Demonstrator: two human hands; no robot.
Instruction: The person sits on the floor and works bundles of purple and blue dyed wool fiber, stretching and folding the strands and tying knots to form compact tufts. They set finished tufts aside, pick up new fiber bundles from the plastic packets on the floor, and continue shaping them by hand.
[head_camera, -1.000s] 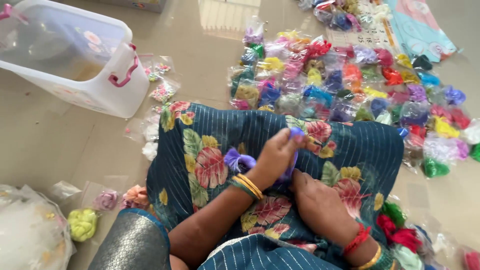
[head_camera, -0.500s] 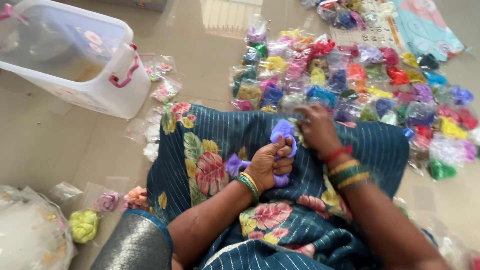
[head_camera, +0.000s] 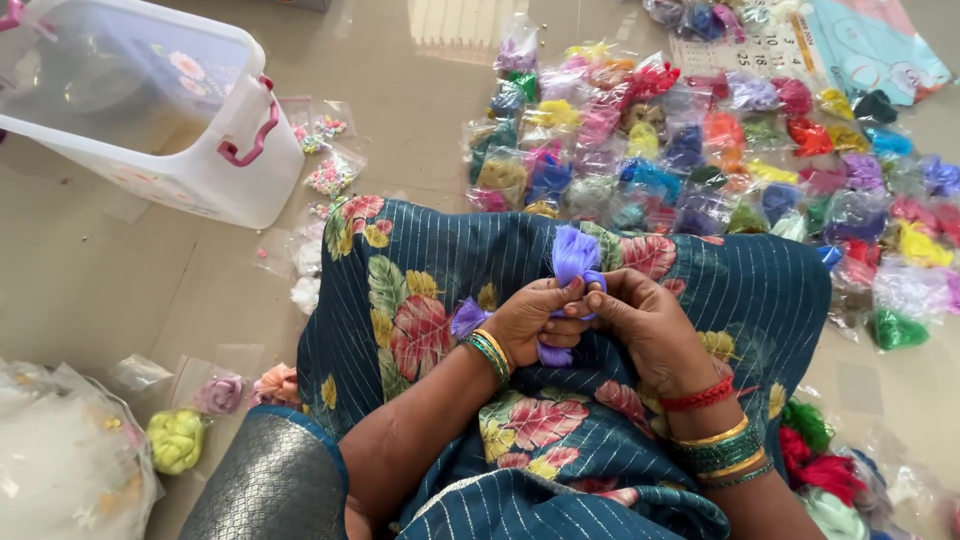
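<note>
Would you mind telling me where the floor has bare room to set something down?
Bare floor lies between the white plastic bin and the floral lap fabric, and at the top between the bin and the coloured packets. The right side is crowded with packets. Both hands occupy the lap, holding purple fibre.

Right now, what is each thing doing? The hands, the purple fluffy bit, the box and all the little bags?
Left hand: closed on the purple fibre tuft.
Right hand: fingers pinching the same tuft.
Purple fibre tuft: held upright over the lap, top fanned out.
White plastic box: on the floor, pink latch down.
Bags of coloured fibre: lying spread over the floor.
</note>
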